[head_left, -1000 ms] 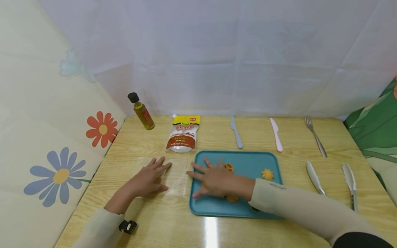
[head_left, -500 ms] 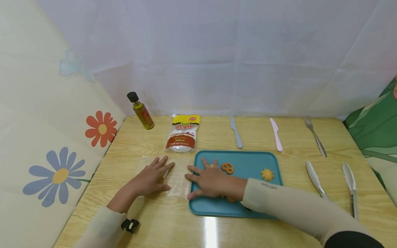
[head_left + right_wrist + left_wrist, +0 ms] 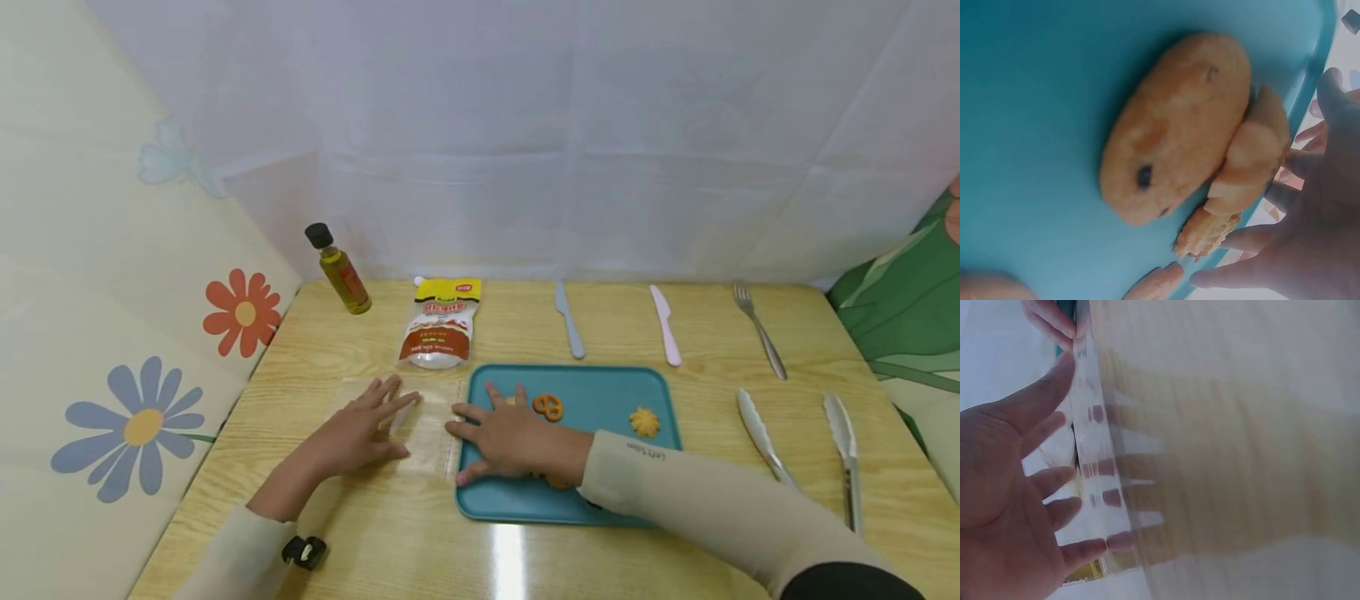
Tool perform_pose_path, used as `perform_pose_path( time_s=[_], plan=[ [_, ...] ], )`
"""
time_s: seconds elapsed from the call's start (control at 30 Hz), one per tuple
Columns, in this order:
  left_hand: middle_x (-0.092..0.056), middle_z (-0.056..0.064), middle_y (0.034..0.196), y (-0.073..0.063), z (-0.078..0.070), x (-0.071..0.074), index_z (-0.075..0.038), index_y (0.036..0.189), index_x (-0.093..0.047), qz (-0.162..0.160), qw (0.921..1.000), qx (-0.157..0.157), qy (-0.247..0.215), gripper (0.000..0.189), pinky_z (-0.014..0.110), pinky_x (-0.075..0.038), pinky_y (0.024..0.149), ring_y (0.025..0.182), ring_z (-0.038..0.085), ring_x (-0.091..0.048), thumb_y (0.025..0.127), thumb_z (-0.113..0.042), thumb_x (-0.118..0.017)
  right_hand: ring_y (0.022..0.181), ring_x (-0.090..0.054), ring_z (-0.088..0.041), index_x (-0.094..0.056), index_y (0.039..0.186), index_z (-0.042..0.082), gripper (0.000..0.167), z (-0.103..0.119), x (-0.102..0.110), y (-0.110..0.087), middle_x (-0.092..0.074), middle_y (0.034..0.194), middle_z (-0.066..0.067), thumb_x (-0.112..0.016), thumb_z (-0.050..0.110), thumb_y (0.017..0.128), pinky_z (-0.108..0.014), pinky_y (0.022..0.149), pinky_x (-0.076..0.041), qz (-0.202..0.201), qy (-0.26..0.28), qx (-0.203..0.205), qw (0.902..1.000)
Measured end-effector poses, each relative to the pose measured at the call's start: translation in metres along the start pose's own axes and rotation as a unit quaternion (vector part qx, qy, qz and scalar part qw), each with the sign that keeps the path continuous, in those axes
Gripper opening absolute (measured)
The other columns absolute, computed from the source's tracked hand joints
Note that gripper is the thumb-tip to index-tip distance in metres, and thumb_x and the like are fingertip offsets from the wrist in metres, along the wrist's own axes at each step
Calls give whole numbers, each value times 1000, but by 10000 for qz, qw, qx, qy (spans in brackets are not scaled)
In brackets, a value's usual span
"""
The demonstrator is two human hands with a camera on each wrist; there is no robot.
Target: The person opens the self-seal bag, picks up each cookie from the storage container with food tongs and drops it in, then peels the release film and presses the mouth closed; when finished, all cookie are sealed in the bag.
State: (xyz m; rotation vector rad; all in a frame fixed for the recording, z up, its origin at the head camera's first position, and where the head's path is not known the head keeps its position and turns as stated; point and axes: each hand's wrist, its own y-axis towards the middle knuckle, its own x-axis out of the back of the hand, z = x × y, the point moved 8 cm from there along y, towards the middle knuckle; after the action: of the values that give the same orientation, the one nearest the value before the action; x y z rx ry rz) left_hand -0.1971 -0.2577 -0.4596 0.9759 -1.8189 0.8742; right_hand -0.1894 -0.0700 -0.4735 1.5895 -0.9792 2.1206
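Note:
A clear flat plastic bag [image 3: 431, 446] lies on the wooden table, left of a teal tray [image 3: 600, 383]. My left hand [image 3: 363, 433] is on the bag with fingers spread; in the left wrist view, its little fingertip meets the glossy plastic [image 3: 1091, 453]. My right hand [image 3: 506, 437] reaches over the tray's left rim, its spread fingertips at the bag's right edge. Beneath that hand and forearm, several cookies are partly hidden. The right wrist view shows an oval cookie [image 3: 1175, 128] with dark chips and a ridged cookie [image 3: 1207, 231]. A pretzel [image 3: 547, 407] and a flower-shaped cookie [image 3: 644, 422] are uncovered.
Behind the bag stand an oil bottle [image 3: 343, 279] and a yellow-topped pouch [image 3: 441, 325]. A grey knife [image 3: 570, 321], a pink knife [image 3: 665, 325] and a fork [image 3: 761, 332] lie at the back. Metal tongs [image 3: 843, 442] rest right of the tray.
Over the second, my right hand has shifted left to the tray's rim, uncovering the pretzel. The bag and left hand moved slightly right at first; both hands are nearly still since.

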Motion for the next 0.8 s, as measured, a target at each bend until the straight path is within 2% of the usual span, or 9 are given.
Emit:
perform_pose_path(
  time_s=[0.13, 0.23, 0.37, 0.5, 0.8],
  plan=[
    [-35, 22, 163, -7, 7, 6, -15, 149, -56, -372, 9993, -38, 66, 60, 80, -27, 109, 150, 52, -24, 95, -29, -76, 155, -11, -47, -28, 163, 39, 88, 0, -1, 0, -17, 172, 12, -46, 82, 89, -77, 114, -26, -35, -14, 11, 10000],
    [-50, 22, 152, -14, 13, 13, -8, 139, -65, -696, 9974, -124, 103, 46, 72, -39, 108, 143, 50, -40, 95, -20, -76, 155, -11, -47, -27, 163, 39, 89, 0, -1, -1, -17, 172, 11, -46, 82, 88, -77, 113, -27, -68, -28, 17, 10000],
    [-63, 18, 134, -22, 26, 22, -5, 129, -72, -1024, 9947, -33, 49, 37, 60, -53, 96, 123, 43, -59, 93, -12, -77, 155, -10, -47, -26, 163, 38, 89, 0, -1, -3, -16, 172, 11, -47, 82, 88, -77, 112, -29, -115, -11, 37, 9999],
    [-66, 15, 126, -25, 37, 23, -4, 125, -74, -1036, 9945, 67, -122, 33, 56, -55, 92, 114, 38, -63, 92, -9, -77, 156, -10, -47, -26, 163, 39, 89, 0, -2, -3, -16, 172, 11, -48, 81, 88, -78, 112, -29, -133, 20, 51, 9999],
    [-68, 11, 117, -21, 43, 24, -10, 104, -81, -1060, 9938, 270, -205, 14, 58, -53, 95, 111, 36, -62, 90, -7, -79, 155, -12, -48, -27, 163, 39, 89, 0, -1, -4, -17, 172, 11, -49, 81, 88, -79, 110, -30, -188, -15, 94, 9998]
  ],
)
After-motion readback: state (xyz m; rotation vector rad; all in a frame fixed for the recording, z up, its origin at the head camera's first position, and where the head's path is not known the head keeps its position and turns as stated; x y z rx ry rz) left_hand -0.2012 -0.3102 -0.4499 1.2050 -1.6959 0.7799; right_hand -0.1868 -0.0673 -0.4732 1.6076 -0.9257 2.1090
